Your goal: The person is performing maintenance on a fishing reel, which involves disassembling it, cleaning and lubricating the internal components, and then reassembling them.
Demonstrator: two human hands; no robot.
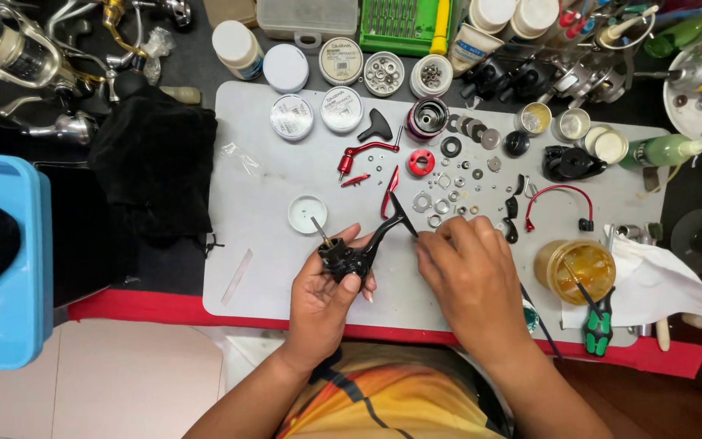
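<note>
The black fishing-reel body (349,258) is a glossy, compact housing with a slim curved arm rising toward one o'clock and a thin metal shaft (321,231) sticking out toward eleven o'clock, held above the table's near edge.

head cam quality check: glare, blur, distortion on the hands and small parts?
Head view: even overhead light with soft shadows; left hand, right hand and the black reel body look sharp; washers on the grey mat are tiny but distinct; mild glare on the amber jar; edges bow slightly.
</note>
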